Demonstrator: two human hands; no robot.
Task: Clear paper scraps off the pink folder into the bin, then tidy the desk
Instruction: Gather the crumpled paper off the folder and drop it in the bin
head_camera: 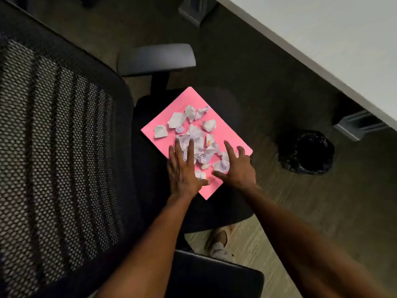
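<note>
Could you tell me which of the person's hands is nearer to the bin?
Right. The right hand lies on the folder's edge facing the bin; the left hand is on the far side of the scraps.

The near corner of the pink folder [184, 100] sits hidden under the left hand [182, 171] and the right hand [240, 168], along with some crumpled paper scraps [194, 138] between them. The bin [306, 152] is too dark inside to read. The worktop [322, 29] and the mesh chair back [53, 136] run off the frame edges. A slippered foot [219, 241] is partly hidden behind the seat.
</note>
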